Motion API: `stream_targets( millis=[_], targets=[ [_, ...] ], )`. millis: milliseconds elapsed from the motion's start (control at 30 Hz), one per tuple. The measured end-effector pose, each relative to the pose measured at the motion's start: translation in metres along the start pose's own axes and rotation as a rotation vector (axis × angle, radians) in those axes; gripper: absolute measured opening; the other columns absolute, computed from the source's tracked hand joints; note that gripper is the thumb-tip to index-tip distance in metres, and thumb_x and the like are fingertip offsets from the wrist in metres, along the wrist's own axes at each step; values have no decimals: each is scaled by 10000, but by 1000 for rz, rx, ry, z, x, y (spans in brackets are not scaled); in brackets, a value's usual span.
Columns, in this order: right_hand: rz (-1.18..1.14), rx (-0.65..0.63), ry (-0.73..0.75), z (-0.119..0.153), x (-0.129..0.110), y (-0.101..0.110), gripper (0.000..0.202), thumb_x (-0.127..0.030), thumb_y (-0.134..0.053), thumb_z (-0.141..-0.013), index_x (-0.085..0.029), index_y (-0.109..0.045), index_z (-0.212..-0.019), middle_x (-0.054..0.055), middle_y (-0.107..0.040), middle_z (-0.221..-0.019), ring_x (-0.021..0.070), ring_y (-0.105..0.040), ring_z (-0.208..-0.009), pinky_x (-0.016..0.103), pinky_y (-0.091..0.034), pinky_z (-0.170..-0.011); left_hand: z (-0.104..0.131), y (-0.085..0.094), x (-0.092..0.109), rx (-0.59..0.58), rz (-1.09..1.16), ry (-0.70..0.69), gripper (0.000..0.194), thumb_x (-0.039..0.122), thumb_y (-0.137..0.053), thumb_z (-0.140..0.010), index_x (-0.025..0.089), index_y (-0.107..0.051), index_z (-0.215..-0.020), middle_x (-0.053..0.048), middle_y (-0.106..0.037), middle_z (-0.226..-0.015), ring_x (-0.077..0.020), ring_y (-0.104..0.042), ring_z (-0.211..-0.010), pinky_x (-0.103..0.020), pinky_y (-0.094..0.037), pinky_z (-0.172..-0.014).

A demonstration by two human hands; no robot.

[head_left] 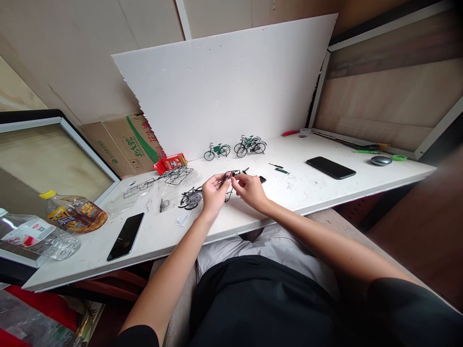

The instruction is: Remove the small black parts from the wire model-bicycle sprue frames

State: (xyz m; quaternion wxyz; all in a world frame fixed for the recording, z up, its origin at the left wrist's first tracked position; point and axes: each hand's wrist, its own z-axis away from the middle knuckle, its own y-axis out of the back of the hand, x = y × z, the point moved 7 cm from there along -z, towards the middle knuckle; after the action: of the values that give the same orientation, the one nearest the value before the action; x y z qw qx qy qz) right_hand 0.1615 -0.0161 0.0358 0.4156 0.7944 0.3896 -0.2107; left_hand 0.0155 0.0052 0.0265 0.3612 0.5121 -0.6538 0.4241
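My left hand (214,193) and my right hand (250,190) meet above the front of the white table. Between their closed fingertips is a small black model bicycle frame (231,174), partly hidden by the fingers. Just left of my left hand lie black model bicycle wheels and parts (191,197), with a loose wheel (164,205) farther left. Beyond my right hand are a small black part (262,179) and a dark green piece (281,170). At the back stand a green model bicycle (217,151) and two overlapping model bicycles (250,145).
Black part sprues (177,174) and a red packet (170,163) lie at the back left. Bottles (77,212) and a phone (126,236) are on the left. Another phone (331,167), a mouse (381,160) and a red-handled tool (290,133) lie on the right. A white foam board (231,86) stands behind.
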Motion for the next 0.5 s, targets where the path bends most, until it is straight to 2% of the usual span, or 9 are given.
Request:
stream_targets(
  millis=[100,500],
  targets=[
    [-20,-19,1,0,0,-1,411,-468,-512,-1036,-190,-688,-789,35,-680,-614,158,-572,-551,272,-406,-610,0,-1,0,-6,-16,-4,338,280,-853,-801,136,-759,-1092,-163,-776,-1268,-273,-742,-1198,-475,-532,-1152],
    [-2,-31,19,0,1,-4,411,-429,-511,-1045,-195,-641,-732,31,-682,-617,148,-553,-533,270,-388,-611,-1,1,-2,-21,28,0,314,265,-878,-758,131,-756,-1014,-151,-809,-1140,-271,-765,-1125,-475,-549,-1118]
  ],
)
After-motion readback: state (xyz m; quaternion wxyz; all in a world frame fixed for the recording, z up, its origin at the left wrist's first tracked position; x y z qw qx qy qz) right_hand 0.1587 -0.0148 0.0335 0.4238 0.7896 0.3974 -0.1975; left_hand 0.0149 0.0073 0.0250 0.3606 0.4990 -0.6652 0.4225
